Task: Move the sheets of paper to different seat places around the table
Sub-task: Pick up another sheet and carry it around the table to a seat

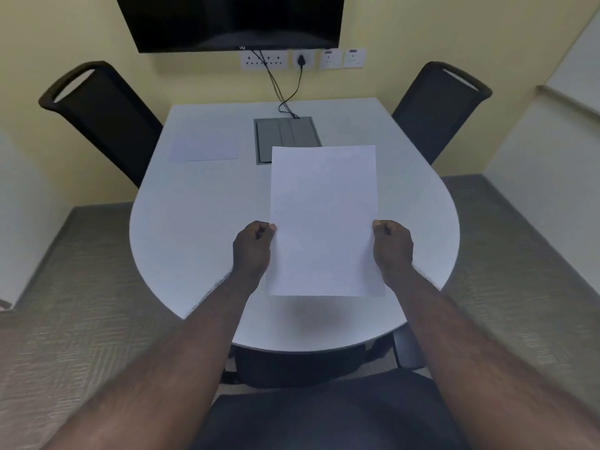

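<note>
Both hands hold one sheet of paper [324,219] above the white table [201,248], and the sheet casts a soft shadow on the tabletop just beneath its near edge. The left hand [252,246] grips the sheet's left edge at about 9 o'clock on the page, fingers curled tight into a narrow fist with the thumb [272,227] pressed on top of the paper. The right hand [392,245] mirrors it at 3 o'clock on the page, fingers likewise curled in and the thumb tip pinching the right edge. The sheet is held flat and in portrait, its far edge covering the near part of a grey recessed panel [287,133] set in the table toward 12 o'clock.

A second sheet [204,147] lies flat on the table at about 11 o'clock, in front of the left chair [107,115]. A right chair [435,105] stands at about 1 o'clock, with bare table in front of it. A dark screen [230,21] hangs on the wall at 12 o'clock, with wall sockets [302,59] below it and black cables [285,92] dropping to the panel.
</note>
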